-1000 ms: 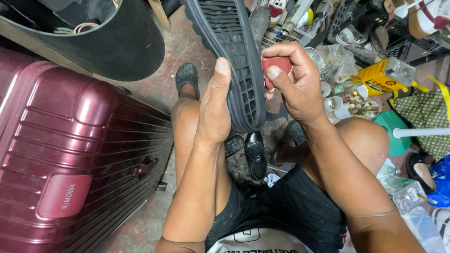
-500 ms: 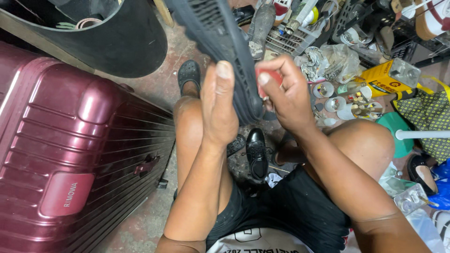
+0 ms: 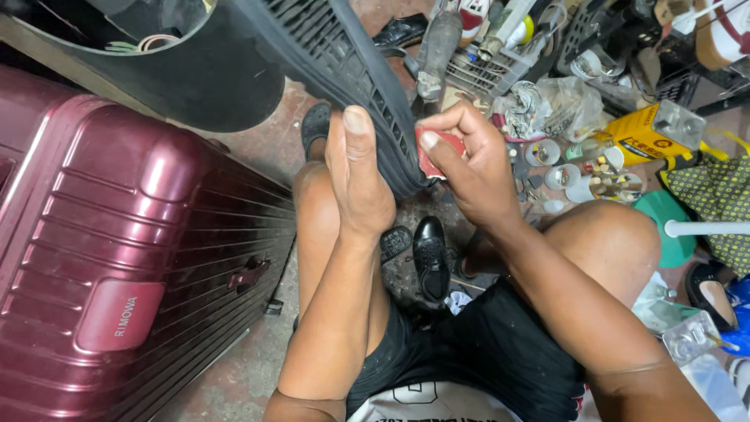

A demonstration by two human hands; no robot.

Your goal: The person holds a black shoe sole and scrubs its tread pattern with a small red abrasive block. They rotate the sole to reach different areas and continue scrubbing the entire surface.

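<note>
Both hands gripping black sole [image 3: 344,62] slanting upper-left, right hand [image 3: 469,168] pinching red pad [image 3: 437,152], left hand [image 3: 355,180]

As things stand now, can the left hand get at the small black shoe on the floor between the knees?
Probably not yet. The left hand is pressed against the black rubber sole, holding it up. The black shoe lies below with nothing over it, so the way looks free once the hand lets go.

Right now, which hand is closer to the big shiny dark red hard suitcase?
Left. The left hand props the black rubber shoe sole on the side of the dark red hard suitcase. The right hand, pinching a small red piece, is beyond the sole, farther away.
</note>
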